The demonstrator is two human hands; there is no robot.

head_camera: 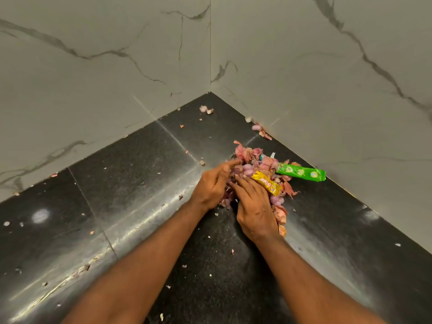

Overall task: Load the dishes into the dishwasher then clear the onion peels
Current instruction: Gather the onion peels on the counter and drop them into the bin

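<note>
Pink and purple onion peels (253, 160) heaped near the counter corner: we are in the peel-clearing step.

The heap lies on the black stone counter (140, 195), close to the right-hand wall. Our left hand (214, 185) cups its near-left edge with fingers loosely curved against the peels; our right hand (254, 213) lies over its near side, fingers extended on top. Neither hand visibly encloses a bunch yet, so we judge this as gathering, not lifting. Next, we close both hands under the heap and carry it off. A yellow wrapper (266, 183) rests on the heap, touching the right hand; a green wrapper (301, 172) lies just beyond it. Stray peels (206, 109) sit in the far corner, more (261, 132) line the right wall (327, 90), and small flakes dot the counter, requiring a second pass.
</note>
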